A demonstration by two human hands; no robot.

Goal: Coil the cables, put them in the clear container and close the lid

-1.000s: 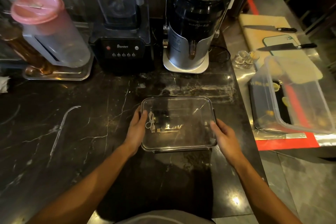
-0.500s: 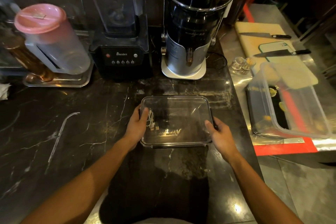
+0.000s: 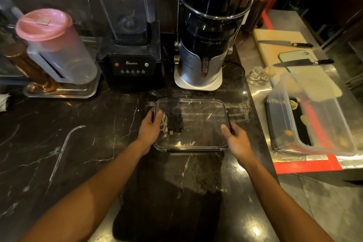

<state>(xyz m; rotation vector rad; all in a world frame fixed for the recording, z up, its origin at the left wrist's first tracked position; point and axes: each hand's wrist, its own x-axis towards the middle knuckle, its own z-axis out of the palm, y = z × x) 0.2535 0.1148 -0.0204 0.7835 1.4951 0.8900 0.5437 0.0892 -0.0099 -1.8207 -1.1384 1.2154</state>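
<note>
Container (image 3: pixel 198 124) gripped between left hand (image 3: pixel 149 129), right hand (image 3: pixel 235 139).

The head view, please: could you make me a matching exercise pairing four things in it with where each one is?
Things:
1. coiled cables
2. jug with pink lid
3. two knives
4. blender

Places:
A. on the cutting boards at the far right
B. inside the clear container, near its left end
C. on a metal tray at the far left
D. on the dark counter, left of the black and silver appliance

Pairs: 1-B, 2-C, 3-A, 4-D
</note>
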